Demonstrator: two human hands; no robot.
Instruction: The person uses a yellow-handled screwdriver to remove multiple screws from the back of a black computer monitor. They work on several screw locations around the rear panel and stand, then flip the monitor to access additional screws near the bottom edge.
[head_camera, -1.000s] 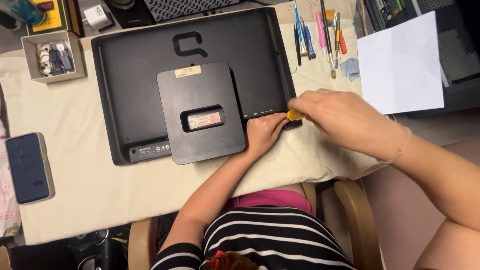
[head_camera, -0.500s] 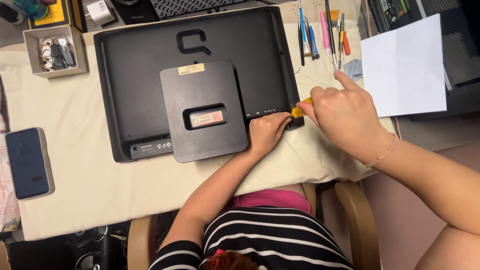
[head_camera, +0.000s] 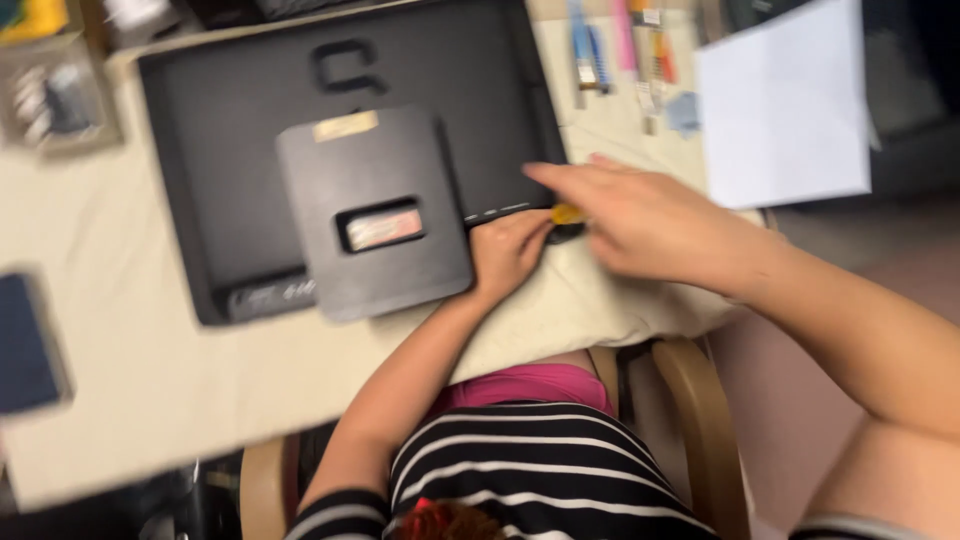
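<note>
Seen from above, blurred by motion: a table (head_camera: 150, 400) under a cream cloth, reaching to the picture's top edge; beyond its right end, a brownish floor. Near the front edge, a wooden chair (head_camera: 700, 400) with curved arms, occupied by a person in a black-and-white striped top (head_camera: 530, 470) over something pink.

Lying flat on the cloth, back side up: a black monitor (head_camera: 240, 150), wide and rectangular, with a raised emblem near its far edge; fixed across its middle, a square black stand plate (head_camera: 375, 215) with a pale label and a small recessed window.

At the monitor's near right corner, the left hand (head_camera: 510, 250), palm down, fingers bent and pressing on the edge, gripping nothing. Just beside it, the right hand (head_camera: 650, 215), coming in from the right, loosely closed on a small yellow tool (head_camera: 567, 213); only the tip visible, touching the monitor's corner.

Further right, a white sheet of paper (head_camera: 785, 100); behind the corner, a row of coloured pens (head_camera: 620, 40); at far left, a dark phone (head_camera: 25, 345) and a small box (head_camera: 60, 95).
</note>
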